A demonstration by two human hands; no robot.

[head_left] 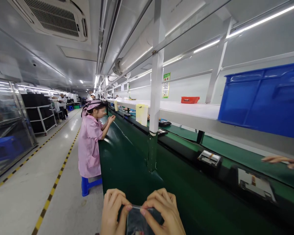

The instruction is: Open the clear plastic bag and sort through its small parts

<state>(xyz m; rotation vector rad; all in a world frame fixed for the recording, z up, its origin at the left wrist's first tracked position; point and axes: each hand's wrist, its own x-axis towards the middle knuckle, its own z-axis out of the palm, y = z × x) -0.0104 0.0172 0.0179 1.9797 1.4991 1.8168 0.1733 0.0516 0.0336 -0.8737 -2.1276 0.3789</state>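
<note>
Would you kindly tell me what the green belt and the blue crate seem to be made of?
The green conveyor belt looks like rubber or PVC: smooth, with a soft sheen from the ceiling lights. The blue crate looks like moulded plastic, judging by its even colour and formed rim.

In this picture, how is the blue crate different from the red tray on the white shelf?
The blue plastic crate looks much larger than the red tray, though it is also nearer the camera. The right edge of the view cuts off the crate, while the tray shows whole. The crate looks deep, the tray shallow. Both stand on the white shelf.
</note>
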